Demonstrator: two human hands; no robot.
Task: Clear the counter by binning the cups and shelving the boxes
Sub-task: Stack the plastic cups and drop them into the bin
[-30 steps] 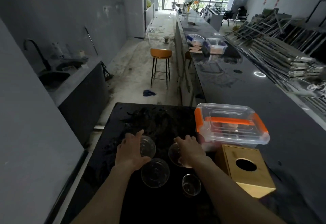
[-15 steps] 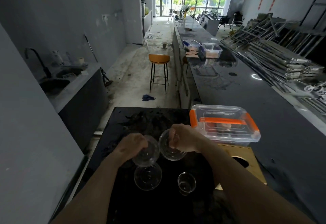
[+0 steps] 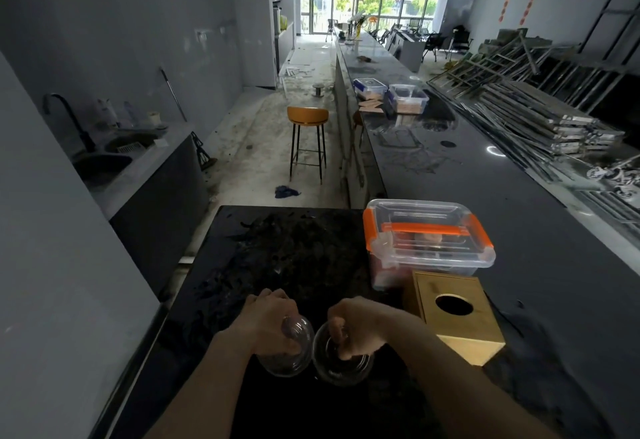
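Observation:
Two clear plastic cups are held side by side just above the black counter (image 3: 294,258). My left hand (image 3: 272,321) is closed around the left cup (image 3: 289,357). My right hand (image 3: 358,329) grips the rim of the right cup (image 3: 341,367). The cups' rims nearly touch. Whatever stands on the counter beneath them is hidden. A clear plastic box (image 3: 429,244) with orange clasps and handle sits to the right of my hands. In front of it stands a wooden tissue box (image 3: 460,331) with a round hole on top.
A long dark counter (image 3: 467,175) runs away on the right, carrying two blue-lidded boxes (image 3: 407,97) far off. Stacked metal frames (image 3: 540,120) lie beyond it. An orange stool (image 3: 307,120) stands in the aisle. On the left is a sink (image 3: 100,165).
Both hands closed on a cup each, lifted them, then brought them nearer to me, over where two other cups stood. Those two cups are no longer visible.

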